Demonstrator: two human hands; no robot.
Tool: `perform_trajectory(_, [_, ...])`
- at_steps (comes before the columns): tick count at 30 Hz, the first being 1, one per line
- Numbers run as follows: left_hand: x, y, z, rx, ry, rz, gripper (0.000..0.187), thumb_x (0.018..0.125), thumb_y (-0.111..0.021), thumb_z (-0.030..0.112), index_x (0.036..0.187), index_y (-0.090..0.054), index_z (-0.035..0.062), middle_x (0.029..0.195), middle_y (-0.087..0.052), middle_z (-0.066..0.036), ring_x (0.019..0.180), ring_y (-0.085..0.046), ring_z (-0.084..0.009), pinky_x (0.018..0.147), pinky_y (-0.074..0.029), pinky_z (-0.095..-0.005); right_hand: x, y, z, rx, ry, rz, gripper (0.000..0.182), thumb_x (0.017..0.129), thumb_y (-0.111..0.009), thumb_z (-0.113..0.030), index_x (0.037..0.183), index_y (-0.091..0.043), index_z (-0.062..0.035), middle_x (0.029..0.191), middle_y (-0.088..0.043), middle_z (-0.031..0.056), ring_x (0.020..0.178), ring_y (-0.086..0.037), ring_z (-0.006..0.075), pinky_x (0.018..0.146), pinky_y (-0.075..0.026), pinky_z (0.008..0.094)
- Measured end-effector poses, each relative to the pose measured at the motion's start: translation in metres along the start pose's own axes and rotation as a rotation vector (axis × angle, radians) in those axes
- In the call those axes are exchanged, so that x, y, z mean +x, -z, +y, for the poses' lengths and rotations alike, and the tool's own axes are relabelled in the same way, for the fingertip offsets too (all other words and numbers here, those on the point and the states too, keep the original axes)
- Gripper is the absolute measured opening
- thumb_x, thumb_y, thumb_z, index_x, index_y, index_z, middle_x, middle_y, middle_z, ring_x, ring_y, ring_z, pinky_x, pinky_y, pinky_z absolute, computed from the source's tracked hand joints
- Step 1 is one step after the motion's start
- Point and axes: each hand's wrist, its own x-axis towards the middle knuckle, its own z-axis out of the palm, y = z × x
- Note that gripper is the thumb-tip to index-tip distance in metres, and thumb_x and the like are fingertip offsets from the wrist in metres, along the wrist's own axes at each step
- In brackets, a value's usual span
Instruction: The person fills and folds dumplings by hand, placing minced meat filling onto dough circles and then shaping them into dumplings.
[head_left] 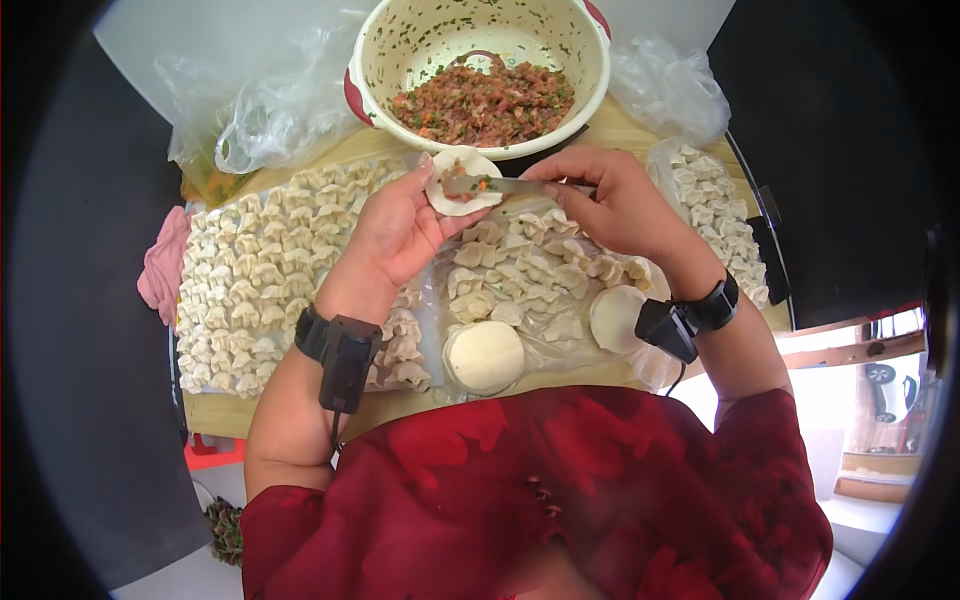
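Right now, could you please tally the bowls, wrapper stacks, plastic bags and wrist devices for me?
Cream plastic bowl of minced filling: 1
Stacks of round white dough wrappers: 2
Crumpled clear plastic bags: 2
Black wrist devices: 2
Total: 7

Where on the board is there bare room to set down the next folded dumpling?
Little is free. A narrow bare strip of board runs along the near edge, between the dumpling rows and the wrapper stack. The middle pile and the right-hand dumplings are crowded. The left hand holds a filled wrapper below the bowl.
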Motion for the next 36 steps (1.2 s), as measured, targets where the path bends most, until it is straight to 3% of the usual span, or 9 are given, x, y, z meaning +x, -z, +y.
perform_trajectory(1, [0.0, -0.001, 0.0, 0.0, 0.004, -0.022, 0.038, 0.102, -0.028, 0.019, 0.131, -0.035, -0.0057, 0.129, -0.05, -0.02, 0.115, -0.055, -0.0335, 0.096, -0.051, -0.0452, -0.002, 0.0, 0.002, 0.002, -0.05, -0.065, 0.02, 0.088, -0.056, 0.001, 0.106, -0.065, -0.0009, 0.083, -0.063, -0.0007, 0.069, -0.054, 0.0026, 0.058, -0.047, 0.0205])
perform_trajectory(11, [-0.001, -0.006, -0.003, -0.03, 0.051, -0.041, 0.04, 0.102, -0.027, 0.019, 0.132, -0.035, -0.006, 0.129, -0.05, -0.021, 0.116, -0.055, -0.0328, 0.098, -0.049, -0.0445, -0.001, 0.013, -0.006, 0.36, -0.363, -0.124, 0.022, 0.087, -0.056, -0.003, 0.107, -0.066, -0.0016, 0.074, -0.062, -0.0019, 0.057, -0.049, 0.0026, 0.051, -0.041, 0.0202])
perform_trajectory(14, [0.002, -0.006, -0.003, -0.061, 0.036, -0.052, 0.04, 0.102, -0.026, 0.02, 0.132, -0.034, -0.006, 0.129, -0.05, -0.022, 0.117, -0.054, -0.0322, 0.099, -0.048, -0.0441, -0.003, 0.01, -0.004, 0.282, -0.178, 0.029, 0.027, 0.085, -0.056, 0.0, 0.109, -0.067, -0.0057, 0.078, -0.064, 0.0027, 0.062, -0.056, 0.0099, 0.055, -0.046, 0.0248])
perform_trajectory(16, [0.0, -0.013, -0.002, -0.091, 0.022, -0.04, 0.04, 0.103, -0.026, 0.02, 0.132, -0.034, -0.0059, 0.129, -0.05, -0.021, 0.117, -0.054, -0.0315, 0.1, -0.048, -0.0435, -0.008, -0.001, -0.009, -0.235, 0.264, 0.222, 0.035, 0.082, -0.056, 0.004, 0.112, -0.067, -0.0114, 0.086, -0.065, 0.0085, 0.07, -0.061, 0.0221, 0.063, -0.05, 0.0314])
perform_trajectory(17, [-0.002, -0.016, -0.002, -0.091, 0.022, -0.043, 0.04, 0.103, -0.026, 0.02, 0.132, -0.034, -0.0059, 0.129, -0.05, -0.021, 0.117, -0.054, -0.0315, 0.1, -0.048, -0.0435, -0.013, -0.007, -0.009, -0.267, 0.225, 0.19, 0.047, 0.078, -0.056, 0.008, 0.117, -0.064, -0.017, 0.095, -0.062, 0.0115, 0.083, -0.059, 0.0306, 0.073, -0.05, 0.0358])
perform_trajectory(21, [-0.009, -0.027, 0.002, -0.139, -0.028, 0.008, 0.04, 0.103, -0.026, 0.02, 0.131, -0.035, -0.0056, 0.128, -0.051, -0.021, 0.116, -0.054, -0.0318, 0.098, -0.05, -0.0426, -0.023, -0.011, 0.003, -0.486, 0.326, 0.139, 0.065, 0.07, -0.056, 0.011, 0.128, -0.057, -0.0185, 0.102, -0.058, 0.0109, 0.093, -0.057, 0.0284, 0.077, -0.049, 0.0365])
perform_trajectory(28, [-0.006, -0.01, 0.009, -0.075, -0.077, 0.089, 0.039, 0.103, -0.028, 0.021, 0.13, -0.037, -0.0056, 0.127, -0.052, -0.02, 0.115, -0.056, -0.0314, 0.094, -0.053, -0.0401, -0.032, 0.016, 0.003, -0.638, 0.397, 0.218, 0.053, 0.072, -0.058, 0.008, 0.12, -0.061, -0.0134, 0.094, -0.058, 0.0085, 0.082, -0.058, 0.024, 0.068, -0.048, 0.034])
perform_trajectory(30, [-0.006, -0.013, 0.008, -0.062, -0.062, 0.053, 0.04, 0.103, -0.028, 0.022, 0.13, -0.038, -0.0052, 0.126, -0.052, -0.02, 0.114, -0.056, -0.0308, 0.094, -0.054, -0.0394, -0.031, 0.009, -0.013, -0.186, 0.05, 0.284, 0.043, 0.076, -0.061, 0.005, 0.115, -0.063, -0.0125, 0.087, -0.055, 0.0044, 0.071, -0.054, 0.0164, 0.059, -0.044, 0.0283])
perform_trajectory(36, [-0.015, -0.029, 0.001, 0.014, 0.021, -0.112, 0.042, 0.103, -0.027, 0.027, 0.13, -0.04, -0.0025, 0.126, -0.053, -0.018, 0.111, -0.058, -0.0289, 0.093, -0.053, -0.0379, -0.015, -0.024, -0.022, -0.066, 0.097, 0.189, 0.025, 0.074, -0.072, -0.003, 0.098, -0.065, -0.0089, 0.075, -0.05, 0.0014, 0.064, -0.048, 0.0113, 0.055, -0.04, 0.0251])
